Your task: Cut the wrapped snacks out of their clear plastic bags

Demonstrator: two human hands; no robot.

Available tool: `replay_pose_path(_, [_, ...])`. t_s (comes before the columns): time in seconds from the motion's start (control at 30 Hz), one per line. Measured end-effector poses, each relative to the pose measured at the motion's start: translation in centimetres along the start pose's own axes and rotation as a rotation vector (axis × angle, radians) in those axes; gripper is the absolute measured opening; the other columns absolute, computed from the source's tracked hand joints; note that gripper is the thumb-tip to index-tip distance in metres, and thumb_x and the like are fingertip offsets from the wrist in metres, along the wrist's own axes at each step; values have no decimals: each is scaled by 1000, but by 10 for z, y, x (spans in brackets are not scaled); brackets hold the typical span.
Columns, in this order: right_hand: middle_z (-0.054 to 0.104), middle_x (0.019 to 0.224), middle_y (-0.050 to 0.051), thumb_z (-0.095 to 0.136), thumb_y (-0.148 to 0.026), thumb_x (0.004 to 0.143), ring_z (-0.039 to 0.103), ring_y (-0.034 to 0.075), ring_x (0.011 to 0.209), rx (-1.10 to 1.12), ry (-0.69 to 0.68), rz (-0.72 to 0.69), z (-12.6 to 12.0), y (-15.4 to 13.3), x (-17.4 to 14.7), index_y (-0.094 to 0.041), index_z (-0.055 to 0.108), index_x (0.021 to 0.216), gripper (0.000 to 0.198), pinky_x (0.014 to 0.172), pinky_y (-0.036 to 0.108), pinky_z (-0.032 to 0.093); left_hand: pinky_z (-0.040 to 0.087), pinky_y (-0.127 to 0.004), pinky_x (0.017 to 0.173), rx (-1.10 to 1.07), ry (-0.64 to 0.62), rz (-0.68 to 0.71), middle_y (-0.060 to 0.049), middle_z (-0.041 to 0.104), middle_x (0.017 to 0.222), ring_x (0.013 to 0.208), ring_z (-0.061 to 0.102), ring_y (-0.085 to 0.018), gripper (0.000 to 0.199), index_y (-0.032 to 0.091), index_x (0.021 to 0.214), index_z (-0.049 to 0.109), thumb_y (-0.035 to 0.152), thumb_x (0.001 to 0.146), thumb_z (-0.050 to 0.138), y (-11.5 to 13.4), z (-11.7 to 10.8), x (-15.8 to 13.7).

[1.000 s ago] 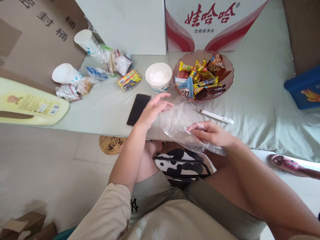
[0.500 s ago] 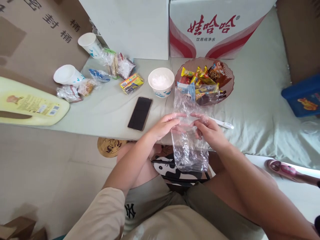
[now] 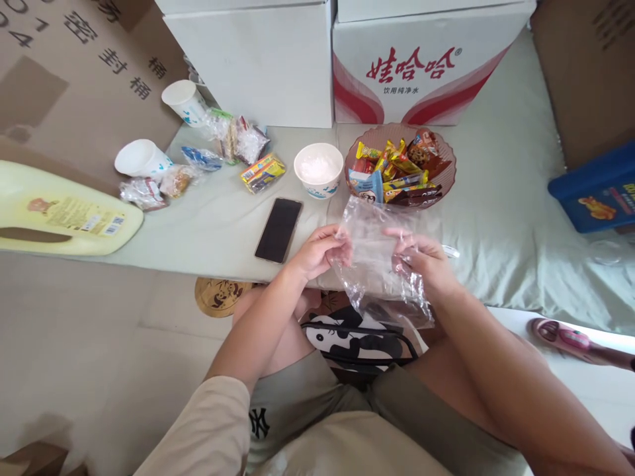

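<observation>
Between my two hands a clear plastic bag (image 3: pixel 374 258) is stretched wide, its lower part hanging over the table edge above my lap. My left hand (image 3: pixel 325 251) pinches the bag's left side. On the other side my right hand (image 3: pixel 419 258) grips it with thumb and fingers, the index finger pointing left behind the film. Just beyond the bag stands a pinkish scalloped bowl (image 3: pixel 450 173) full of wrapped snacks. A paper cup (image 3: pixel 320 185) with white contents is left of that bowl. A black phone (image 3: pixel 278 230) lies near my left hand.
Two paper cups (image 3: pixel 141 157) and several wrapped snacks (image 3: pixel 251 142) are at the left, by a pale yellow jug (image 3: pixel 74 211). White cartons (image 3: pixel 397 73) line the back. A blue package (image 3: pixel 595 188) sits at right. A white pen-like object (image 3: pixel 451 251) is partly hidden by my right hand.
My hands have moved apart, spreading the bag from a narrow strip into a wider sheet. The view has tilted slightly, so the table things appear lower.
</observation>
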State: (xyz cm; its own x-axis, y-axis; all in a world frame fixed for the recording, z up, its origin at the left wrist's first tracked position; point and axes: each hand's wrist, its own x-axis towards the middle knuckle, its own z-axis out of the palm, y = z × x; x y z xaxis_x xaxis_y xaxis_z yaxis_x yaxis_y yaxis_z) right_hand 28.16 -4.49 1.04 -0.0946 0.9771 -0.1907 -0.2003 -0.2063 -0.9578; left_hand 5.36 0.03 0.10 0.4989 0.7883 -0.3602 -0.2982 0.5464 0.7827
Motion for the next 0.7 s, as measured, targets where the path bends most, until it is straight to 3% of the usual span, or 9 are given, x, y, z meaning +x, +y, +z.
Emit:
replay_pose_path(0.13, [71,124,6,78,-33,69,52,7,54,42,49,4,-7,2,4,-21,60,63,22,51,30,48,61,-31,66,-20,37,-10,-2,72,71,68,72,-18,21,19,74,64,33,69,78,-2,-2,4])
replay_pose_path(0.23, [67,129,7,74,-32,70,57,12,67,-7,62,-30,-11,6,7,-21,57,66,20,61,34,54,61,-34,72,100,84,65,-6,71,76,74,70,-19,32,18,72,65,49,82,66,-6,-4,10])
replay_pose_path(0.33, [59,143,8,67,-38,77,62,17,85,-55,11,-51,-13,7,6,-24,60,86,18,76,38,58,57,-32,75,423,115,268,-5,67,82,78,66,-17,36,18,75,69,54,84,68,-8,-6,10])
replay_pose_path(0.5, [40,161,7,49,-70,87,66,23,109,-46,-54,-20,-15,10,3,-35,46,130,56,87,42,60,54,-28,74,869,140,479,-8,64,108,96,65,-18,15,20,90,76,26,77,73,-6,-5,-2])
replay_pose_path(0.6, [50,152,10,60,-68,84,68,22,104,-43,-44,33,-15,15,3,-37,38,137,66,86,42,60,57,-30,85,987,115,547,-10,62,119,111,65,-20,24,21,98,77,15,78,68,-6,-3,-9])
replay_pose_path(0.7, [68,114,5,75,-56,80,69,20,88,-103,-51,107,-12,18,2,-34,36,141,76,78,38,59,58,-30,84,987,106,523,-11,60,127,121,63,-23,29,22,104,76,13,78,66,-8,-3,-10])
